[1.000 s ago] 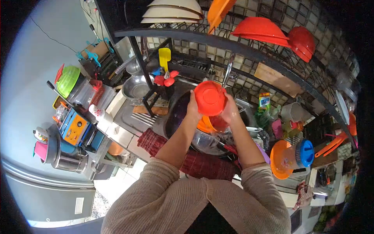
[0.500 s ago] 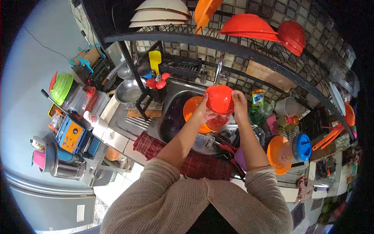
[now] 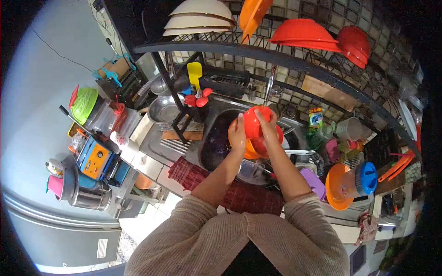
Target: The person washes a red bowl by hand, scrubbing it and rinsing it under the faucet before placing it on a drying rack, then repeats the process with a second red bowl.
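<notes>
A small red bowl (image 3: 251,123) is held between my two hands below the faucet (image 3: 270,83). My left hand (image 3: 237,136) grips its left side, and my right hand (image 3: 268,125) has its fingers wrapped over the right side. Directly beneath sits an orange basin (image 3: 251,150) in the sink (image 3: 212,142), partly covered by the bowl and my hands. Another red item (image 3: 259,146) shows inside the basin, mostly hidden. A clear plastic container (image 3: 251,171) lies in front of the basin, near my forearms.
A black rack (image 3: 239,48) with red bowls (image 3: 304,36) crosses above the sink. To the right stand a green bottle (image 3: 316,137), a purple container (image 3: 313,183) and a blue-lidded jug (image 3: 366,178). A dark red cloth (image 3: 248,197) hangs along the front edge.
The red bowl has dropped lower over the orange basin and turned onto its side. My right hand has shifted across its outer face. The view has swung slightly left.
</notes>
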`<state>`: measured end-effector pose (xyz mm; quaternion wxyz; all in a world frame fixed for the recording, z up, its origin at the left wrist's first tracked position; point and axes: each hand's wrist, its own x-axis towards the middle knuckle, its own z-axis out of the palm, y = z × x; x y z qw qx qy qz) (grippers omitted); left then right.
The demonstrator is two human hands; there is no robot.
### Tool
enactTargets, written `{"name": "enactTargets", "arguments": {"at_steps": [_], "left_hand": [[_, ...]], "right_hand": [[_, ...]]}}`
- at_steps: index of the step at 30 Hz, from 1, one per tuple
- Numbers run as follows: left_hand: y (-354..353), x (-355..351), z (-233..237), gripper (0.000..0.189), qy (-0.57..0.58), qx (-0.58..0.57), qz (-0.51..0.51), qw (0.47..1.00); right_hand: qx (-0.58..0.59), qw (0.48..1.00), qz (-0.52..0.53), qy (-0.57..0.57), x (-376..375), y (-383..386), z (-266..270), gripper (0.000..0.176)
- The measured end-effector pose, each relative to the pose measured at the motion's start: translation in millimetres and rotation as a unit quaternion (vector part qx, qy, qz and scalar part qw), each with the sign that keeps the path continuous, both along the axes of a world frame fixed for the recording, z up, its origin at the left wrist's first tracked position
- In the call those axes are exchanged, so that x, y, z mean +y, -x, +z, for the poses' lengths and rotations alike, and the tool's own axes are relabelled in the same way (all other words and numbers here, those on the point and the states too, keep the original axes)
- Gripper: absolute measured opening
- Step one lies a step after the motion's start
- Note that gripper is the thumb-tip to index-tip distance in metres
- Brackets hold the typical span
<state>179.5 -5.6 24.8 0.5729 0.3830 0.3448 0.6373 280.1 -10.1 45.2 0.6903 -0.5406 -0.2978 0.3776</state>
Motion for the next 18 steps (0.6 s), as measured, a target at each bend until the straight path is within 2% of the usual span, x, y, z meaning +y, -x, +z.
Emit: {"name": "enactTargets", "arguments": {"at_steps": [1, 3, 4, 6, 7, 9, 10, 12, 14, 16, 18], "left_hand": [[4, 2, -2, 0.039, 0.026, -0.024, 0.02, 0.999], [11, 4, -3, 0.039, 0.05, -0.048, 0.043, 0.997], [15, 4, -2, 0.041, 0.05, -0.08, 0.05, 0.994], [22, 4, 2, 0.043, 0.05, -0.112, 0.059, 0.991], [27, 6, 4, 0.045, 0.085, -0.133, 0.06, 0.986], [32, 6, 4, 0.048, 0.121, -0.154, 0.061, 0.979], [33, 6, 2, 0.05, 0.098, -0.18, 0.044, 0.978], [33, 10, 3, 0.052, 0.072, -0.205, 0.025, 0.976], [32, 14, 4, 0.049, 0.131, -0.173, 0.067, 0.974], [26, 17, -3, 0.045, 0.107, -0.155, 0.068, 0.98], [15, 25, -20, 0.041, 0.081, -0.137, 0.067, 0.985]], "right_hand": [[0.003, 1.0, 0.003, 0.0, 3, 7, 3, 0.074], [0.079, 0.996, -0.026, -0.033, 10, 16, 8, 0.043], [0.08, 0.996, -0.023, -0.034, 16, 16, 6, 0.043], [-0.06, 0.998, -0.016, -0.028, 29, 12, -6, 0.036], [-0.06, 0.998, -0.014, -0.027, 37, 7, -13, 0.036], [-0.182, 0.982, 0.049, 0.032, 44, 0, -17, 0.03], [-0.181, 0.982, 0.05, 0.032, 43, 2, -16, 0.03], [-0.219, 0.975, -0.019, 0.013, 40, 5, -14, 0.037], [-0.217, 0.975, -0.044, -0.026, 32, 3, -15, 0.033], [-0.215, 0.972, -0.069, -0.067, 30, -1, -33, 0.029], [-0.043, 0.99, -0.07, -0.111, 38, -4, -66, 0.025]]}}
